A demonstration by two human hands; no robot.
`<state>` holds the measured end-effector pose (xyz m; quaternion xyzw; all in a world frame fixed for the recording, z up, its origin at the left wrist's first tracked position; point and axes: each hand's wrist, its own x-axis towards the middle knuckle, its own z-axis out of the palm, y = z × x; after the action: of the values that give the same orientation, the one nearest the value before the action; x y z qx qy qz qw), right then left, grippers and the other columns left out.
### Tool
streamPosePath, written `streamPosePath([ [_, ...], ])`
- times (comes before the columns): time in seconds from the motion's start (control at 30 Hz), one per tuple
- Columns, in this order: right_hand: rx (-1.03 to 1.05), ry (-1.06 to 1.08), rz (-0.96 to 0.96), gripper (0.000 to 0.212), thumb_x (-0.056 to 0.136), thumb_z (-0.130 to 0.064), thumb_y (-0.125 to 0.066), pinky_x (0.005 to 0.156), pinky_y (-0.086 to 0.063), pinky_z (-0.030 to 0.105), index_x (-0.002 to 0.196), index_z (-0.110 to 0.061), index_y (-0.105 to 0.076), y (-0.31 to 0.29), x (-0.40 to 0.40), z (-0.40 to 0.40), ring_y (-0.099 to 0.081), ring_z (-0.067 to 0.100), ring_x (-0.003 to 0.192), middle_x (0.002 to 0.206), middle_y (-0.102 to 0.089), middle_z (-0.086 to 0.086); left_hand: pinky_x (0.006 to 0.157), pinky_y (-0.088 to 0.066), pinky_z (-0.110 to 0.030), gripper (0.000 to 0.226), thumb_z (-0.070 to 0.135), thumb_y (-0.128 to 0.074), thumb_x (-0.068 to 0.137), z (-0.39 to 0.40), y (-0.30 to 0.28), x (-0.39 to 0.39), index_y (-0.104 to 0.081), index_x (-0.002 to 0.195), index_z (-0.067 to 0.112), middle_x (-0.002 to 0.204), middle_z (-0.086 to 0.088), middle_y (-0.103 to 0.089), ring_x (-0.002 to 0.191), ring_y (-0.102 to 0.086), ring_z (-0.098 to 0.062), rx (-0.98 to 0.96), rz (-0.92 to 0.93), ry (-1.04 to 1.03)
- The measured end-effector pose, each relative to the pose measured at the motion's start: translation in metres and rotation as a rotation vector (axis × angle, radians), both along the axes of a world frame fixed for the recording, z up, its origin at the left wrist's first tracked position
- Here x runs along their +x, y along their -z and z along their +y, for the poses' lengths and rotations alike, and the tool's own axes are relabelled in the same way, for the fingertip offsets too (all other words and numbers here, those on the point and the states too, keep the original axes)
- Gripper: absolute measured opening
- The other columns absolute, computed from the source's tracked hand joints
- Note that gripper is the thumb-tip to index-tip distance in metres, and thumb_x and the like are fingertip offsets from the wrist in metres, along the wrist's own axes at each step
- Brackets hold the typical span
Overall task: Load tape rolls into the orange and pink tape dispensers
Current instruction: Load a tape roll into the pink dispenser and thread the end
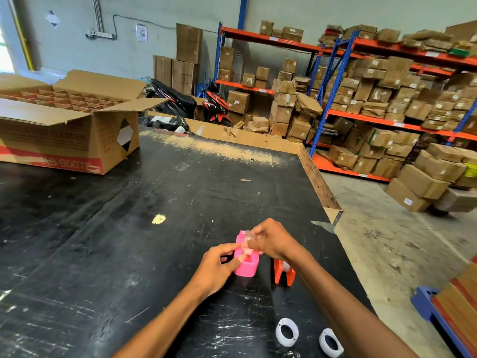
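Observation:
A pink tape dispenser (247,266) stands on the black table (129,241) near its right edge. My left hand (218,267) grips the dispenser's left side with thumb and fingers. My right hand (273,241) is over its top, pinching a strip of clear tape (249,236) at the cutter end. An orange tape dispenser (283,274) stands just right of the pink one, partly hidden under my right wrist, with a white roll showing inside it. Two white tape rolls (287,332) (330,342) lie on the table close to me.
An open cardboard box (77,130) with divider cells sits at the table's far left. The table's right edge (333,210) drops to a concrete floor. Orange and blue racks (387,99) full of cartons line the back. A blue pallet frame (428,303) is at the lower right.

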<state>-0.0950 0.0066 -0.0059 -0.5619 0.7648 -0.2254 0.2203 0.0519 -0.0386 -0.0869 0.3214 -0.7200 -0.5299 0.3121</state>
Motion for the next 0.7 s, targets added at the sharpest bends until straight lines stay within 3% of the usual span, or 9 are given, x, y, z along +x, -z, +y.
streamPosePath([
  [0.13,-0.085,0.029,0.011,0.021,0.08,-0.009,-0.069,0.06,-0.037,0.031,0.063,0.004,-0.066,0.005,0.008,0.001,-0.036,0.018,0.064,0.061,-0.045,0.012,0.108,-0.043,-0.039,0.03,0.018,-0.06,0.091,0.001,0.002,0.0,-0.066,0.121,0.013,0.126,-0.002,-0.064,0.119,-0.057,-0.014,-0.065,-0.012,0.03],
  [0.2,-0.105,0.061,0.037,0.03,0.079,-0.006,-0.065,0.07,-0.044,0.041,0.05,-0.004,-0.057,0.009,0.012,0.001,-0.035,0.017,0.064,0.06,-0.043,0.011,0.109,-0.042,-0.039,0.028,0.015,-0.057,0.093,0.001,0.002,-0.001,-0.067,0.118,0.014,0.125,-0.003,-0.062,0.119,-0.057,-0.015,-0.095,-0.03,0.048],
  [0.27,-0.127,0.097,0.039,0.043,0.078,-0.004,-0.062,0.089,-0.041,0.048,0.041,-0.016,-0.046,0.012,0.015,0.002,-0.038,0.016,0.062,0.059,-0.046,0.01,0.11,-0.041,-0.039,0.026,0.012,-0.056,0.093,0.002,0.002,-0.001,-0.068,0.117,0.015,0.125,-0.003,-0.06,0.12,-0.056,-0.015,-0.098,-0.04,0.053],
  [0.3,-0.14,0.101,0.027,0.044,0.078,-0.002,-0.061,0.09,-0.042,0.048,0.04,-0.018,-0.045,0.013,0.016,0.002,-0.04,0.016,0.062,0.058,-0.049,0.011,0.111,-0.04,-0.039,0.026,0.011,-0.055,0.094,0.002,0.001,-0.001,-0.068,0.116,0.014,0.126,-0.004,-0.059,0.12,-0.055,-0.016,-0.096,-0.043,0.053],
  [0.4,-0.17,0.096,-0.012,0.03,0.078,0.0,-0.06,0.075,-0.05,0.04,0.049,-0.005,-0.056,0.017,0.018,0.002,-0.041,0.019,0.063,0.06,-0.054,0.021,0.111,-0.039,-0.036,0.028,0.008,-0.052,0.094,0.001,0.002,-0.002,-0.066,0.118,0.012,0.128,-0.006,-0.058,0.121,-0.055,-0.016,-0.102,-0.069,0.071],
  [0.47,-0.176,0.087,-0.026,0.025,0.078,0.001,-0.059,0.064,-0.042,0.034,0.053,0.001,-0.056,0.018,0.016,0.002,-0.039,0.019,0.063,0.059,-0.049,0.016,0.11,-0.039,-0.03,0.029,0.007,-0.051,0.095,0.002,0.002,-0.002,-0.065,0.12,0.009,0.129,-0.007,-0.057,0.12,-0.054,-0.014,-0.114,-0.087,0.066],
  [0.63,-0.186,0.088,-0.039,0.035,0.081,0.001,-0.06,0.062,-0.035,0.029,0.049,-0.005,-0.049,0.019,0.016,0.003,-0.037,0.017,0.062,0.059,-0.043,0.01,0.111,-0.037,-0.031,0.03,0.007,-0.048,0.096,0.002,0.001,-0.004,-0.063,0.122,0.006,0.13,-0.007,-0.055,0.121,-0.053,-0.014,-0.129,-0.12,0.063],
  [0.7,-0.192,0.096,-0.029,0.031,0.082,0.0,-0.06,0.06,-0.035,0.027,0.051,-0.004,-0.053,0.021,0.017,0.003,-0.04,0.009,0.056,0.058,-0.045,0.008,0.112,-0.036,-0.033,0.03,0.007,-0.048,0.096,0.002,0.001,-0.004,-0.062,0.122,0.005,0.13,-0.008,-0.054,0.123,-0.052,-0.017,-0.137,-0.135,0.059],
])
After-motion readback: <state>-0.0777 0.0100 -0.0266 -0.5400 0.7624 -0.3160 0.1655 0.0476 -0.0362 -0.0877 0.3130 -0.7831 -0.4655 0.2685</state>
